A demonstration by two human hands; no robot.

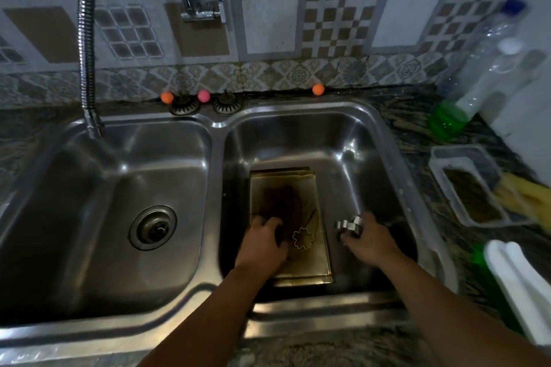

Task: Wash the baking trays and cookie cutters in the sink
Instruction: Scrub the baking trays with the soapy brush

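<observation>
Flower-shaped metal cookie cutter (303, 237) flat on stacked brassy rectangular baking trays (286, 197) running lengthwise away in right steel sink basin (343, 140), just right of left hand (264, 243), fingers loosely curled, empty; right hand (368, 237) farther, gripping a second steel cutter (348, 224).

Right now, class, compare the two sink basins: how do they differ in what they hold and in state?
The right basin holds stacked baking trays with a flower cutter lying on the top one; the left basin holds nothing loose. Both hands work in the right basin, the left hand on the top tray, the right hand gripping metal cutters; none reach the left. The left basin's drain shows; the right basin's is hidden. Both are stainless steel.
</observation>
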